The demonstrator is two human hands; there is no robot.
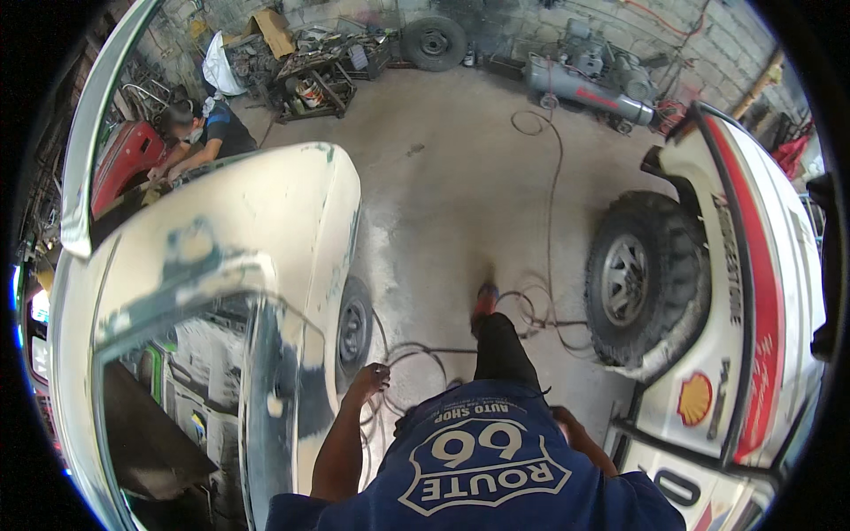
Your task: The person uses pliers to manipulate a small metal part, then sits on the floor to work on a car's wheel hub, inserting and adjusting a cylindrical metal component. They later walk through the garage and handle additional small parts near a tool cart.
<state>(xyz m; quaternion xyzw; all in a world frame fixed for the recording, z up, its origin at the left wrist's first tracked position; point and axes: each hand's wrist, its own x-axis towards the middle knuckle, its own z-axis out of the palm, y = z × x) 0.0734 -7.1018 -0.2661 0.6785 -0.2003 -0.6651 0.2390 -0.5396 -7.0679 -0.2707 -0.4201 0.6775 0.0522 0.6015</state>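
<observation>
My left hand [370, 380] hangs beside the front wheel [354, 329] of a car body on the left, apart from it. Its fingers are loosely bent and I see nothing in them. The car body [257, 199] is cream with grey-green patches, and its side window is open to a stripped interior. On my right side the forearm [589, 442] bends in against my blue shirt [478, 460]. My right hand is mostly hidden by the shirt, so what it holds, if anything, does not show. One leg [506, 350] in dark trousers steps forward.
Hoses [425, 350] lie looped on the floor around my foot. A white-and-red off-road vehicle [726, 265] with a big knobby tyre [651, 274] stands at right. Farther off are an air compressor [589, 88], a loose tyre [434, 42], a tool cart [314, 93] and another person [221, 133] bending over the car.
</observation>
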